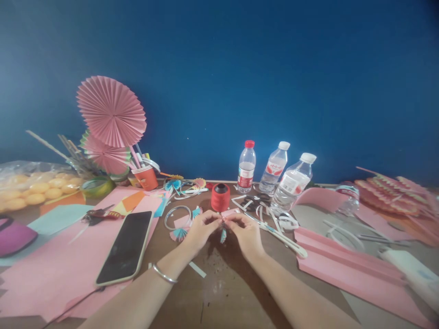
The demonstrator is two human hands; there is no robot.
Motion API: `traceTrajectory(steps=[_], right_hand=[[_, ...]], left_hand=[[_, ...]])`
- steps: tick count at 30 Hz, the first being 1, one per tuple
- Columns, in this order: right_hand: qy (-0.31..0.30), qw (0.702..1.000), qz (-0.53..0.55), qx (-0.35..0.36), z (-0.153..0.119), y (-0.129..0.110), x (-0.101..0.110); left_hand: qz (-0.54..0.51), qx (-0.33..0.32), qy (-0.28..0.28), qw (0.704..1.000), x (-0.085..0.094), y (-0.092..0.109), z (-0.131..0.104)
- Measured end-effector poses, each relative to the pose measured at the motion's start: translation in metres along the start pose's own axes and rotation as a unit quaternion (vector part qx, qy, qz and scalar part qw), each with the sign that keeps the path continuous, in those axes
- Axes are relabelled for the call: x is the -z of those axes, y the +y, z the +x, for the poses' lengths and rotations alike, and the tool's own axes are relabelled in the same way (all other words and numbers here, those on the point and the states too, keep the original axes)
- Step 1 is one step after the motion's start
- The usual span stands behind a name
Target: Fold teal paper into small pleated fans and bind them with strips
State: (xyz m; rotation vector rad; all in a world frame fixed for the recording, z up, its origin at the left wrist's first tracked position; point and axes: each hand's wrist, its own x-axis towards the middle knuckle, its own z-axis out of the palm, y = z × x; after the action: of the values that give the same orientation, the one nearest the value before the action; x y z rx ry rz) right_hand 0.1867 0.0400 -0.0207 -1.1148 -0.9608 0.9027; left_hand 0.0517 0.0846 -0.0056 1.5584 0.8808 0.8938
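My left hand (205, 227) and my right hand (244, 230) meet at the middle of the brown table (219, 292), thumbs and fingertips pinched together. Between them hangs a small folded paper piece (223, 236), light blue and white at its lower end; its upper part is hidden by my fingers. Just behind the hands stands a red thread spool (220, 198). A silver ring (178, 218) with small blue paper fans (179, 234) lies left of my left hand. Beside my right hand is a white utility knife (286, 242).
A black phone (125, 246) lies on pink paper (51, 269) at the left. An orange cup (146, 177) holds pens near pink paper fans (112, 112). Three water bottles (245, 171) stand behind, right of the spool. Folded pink paper (353, 269) covers the right side.
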Motion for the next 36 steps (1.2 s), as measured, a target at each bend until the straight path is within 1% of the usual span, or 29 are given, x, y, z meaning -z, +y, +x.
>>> traceTrajectory(steps=[3,8,10,17,21,26,32,36], right_hand=[[-0.008,0.999,0.037,-0.012,0.0006,0.004,0.0001],[-0.022,0.995,0.097,-0.02,0.0002,0.0064,0.0003],[-0.025,0.992,0.118,-0.025,0.0002,0.0063,0.0002],[-0.032,0.989,0.139,-0.037,-0.0004,0.0064,-0.0008],[-0.028,0.989,0.142,-0.04,-0.0015,0.005,-0.0014],[-0.02,0.991,0.13,-0.032,-0.002,0.0037,-0.0016],[-0.026,0.992,0.117,-0.034,-0.0018,0.0041,-0.0013],[-0.031,0.991,0.121,-0.045,-0.0021,0.0056,-0.0013]], left_hand=[[0.004,-0.011,-0.004,1.0,0.0002,0.0013,0.0],[-0.032,-0.009,-0.061,0.998,-0.0008,0.0043,-0.002],[-0.05,-0.006,-0.071,0.996,-0.0014,0.0058,-0.0028],[-0.069,0.017,-0.07,0.995,-0.0035,0.0101,-0.0045],[-0.069,0.016,-0.07,0.995,-0.0039,0.0089,-0.0045],[-0.069,0.018,-0.065,0.995,-0.0041,0.0068,-0.004],[-0.067,0.021,-0.056,0.996,-0.0044,0.0069,-0.0046],[-0.12,0.039,-0.079,0.989,-0.0071,0.0068,-0.006]])
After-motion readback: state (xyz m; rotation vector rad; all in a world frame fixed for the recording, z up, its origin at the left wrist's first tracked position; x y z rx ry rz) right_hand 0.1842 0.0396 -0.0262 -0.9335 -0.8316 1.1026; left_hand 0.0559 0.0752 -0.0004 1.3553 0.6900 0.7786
